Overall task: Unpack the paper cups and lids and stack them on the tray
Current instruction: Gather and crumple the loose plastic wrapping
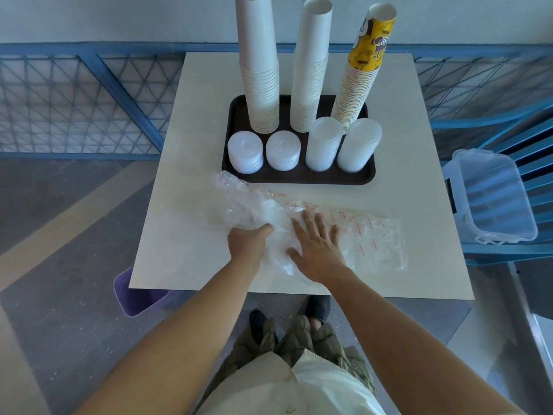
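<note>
A dark brown tray (299, 178) on the white table (185, 205) carries two tall stacks of white paper cups (261, 76) and one stack of yellow printed cups (363, 70). In front of them stand several stacks of clear and white lids (324, 145). Empty clear plastic bags (374, 244) with red print lie crumpled on the table in front of the tray. My left hand (247, 242) grips the crumpled plastic with curled fingers. My right hand (317, 247) lies flat on the plastic, fingers spread.
A clear plastic box (493, 196) sits on a blue chair (532, 151) at the right. A purple bin (137, 295) stands on the floor under the table's near left corner. A blue railing (89, 94) runs behind the table.
</note>
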